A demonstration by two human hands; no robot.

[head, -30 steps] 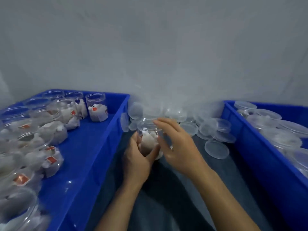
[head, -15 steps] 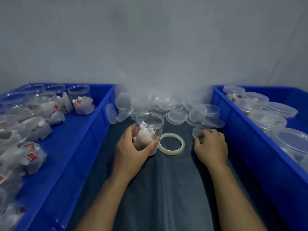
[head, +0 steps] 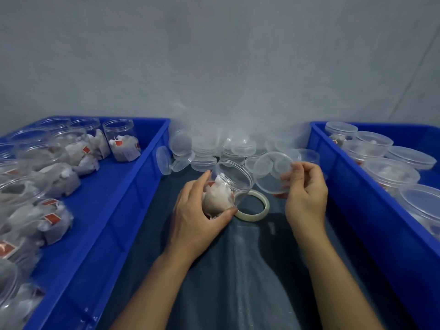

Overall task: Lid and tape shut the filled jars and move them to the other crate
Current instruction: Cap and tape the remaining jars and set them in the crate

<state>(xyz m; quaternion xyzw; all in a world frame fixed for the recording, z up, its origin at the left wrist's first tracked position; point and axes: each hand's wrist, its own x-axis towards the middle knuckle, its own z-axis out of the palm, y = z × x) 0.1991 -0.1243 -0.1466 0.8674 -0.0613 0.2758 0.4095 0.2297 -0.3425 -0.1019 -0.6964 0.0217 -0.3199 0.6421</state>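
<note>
Since half a second ago the right hand [head: 306, 191] has left the cloth and lifted a clear lid [head: 271, 172], pinching its rim between thumb and fingertips, tilted just beside the jar's mouth. The jar [head: 229, 186], upright on the cloth then, is now raised and tipped to the right in the left hand [head: 197, 217], whose fingers and thumb curl around its body. The lid is not yet on.

At far left, the left crate [head: 114, 210] holds open, unlidded clear jars [head: 121, 139] with white sachets bearing red tags inside; several lie on their sides toward the near end. Between the crates, on the dark cloth [head: 238, 282], the held jar contains a white sachet. A tape roll [head: 256, 214] lies flat on the cloth, partly behind the jar. Beyond it, against the wall, is a heap of loose clear lids [head: 204, 153]. At right, the right crate [head: 371, 222] holds lidded jars [head: 390, 172] with white contents showing dimly.
</note>
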